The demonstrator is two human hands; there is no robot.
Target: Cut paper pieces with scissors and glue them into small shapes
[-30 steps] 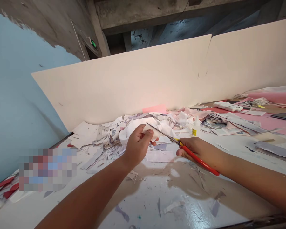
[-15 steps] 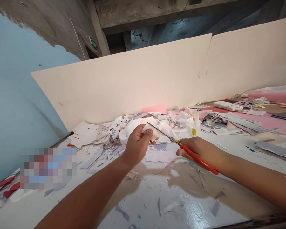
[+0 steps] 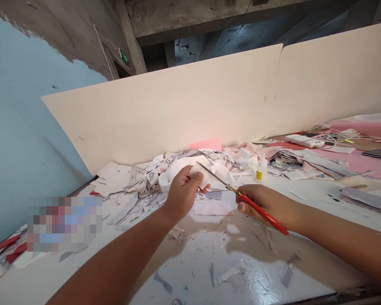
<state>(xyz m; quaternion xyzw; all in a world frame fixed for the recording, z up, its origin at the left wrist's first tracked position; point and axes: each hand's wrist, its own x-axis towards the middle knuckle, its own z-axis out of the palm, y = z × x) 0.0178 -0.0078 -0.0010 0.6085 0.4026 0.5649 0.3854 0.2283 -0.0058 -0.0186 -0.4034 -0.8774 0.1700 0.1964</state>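
Between the thumb and fingers of my left hand (image 3: pixel 183 190) is a small white piece of paper (image 3: pixel 204 176). My right hand (image 3: pixel 260 201) is wrapped round the red handles of a pair of scissors (image 3: pixel 257 210). Their long, thin blades point up and left and lie along the upper edge of the paper; whether they are parted is hard to make out. Just below the held piece, a pale pink strip (image 3: pixel 213 207) lies flat on the white table (image 3: pixel 228 262).
Behind my hands is a heap of paper scraps (image 3: pixel 152 178) against a cream board (image 3: pixel 178 110). A small glue bottle (image 3: pixel 260 169) with a yellow label stands to the right. Farther right are a white power strip (image 3: pixel 305 141), a phone (image 3: pixel 379 154) and pink sheets.
The scissors and my right hand have shifted very slightly left. My left hand and the paper have hardly moved.
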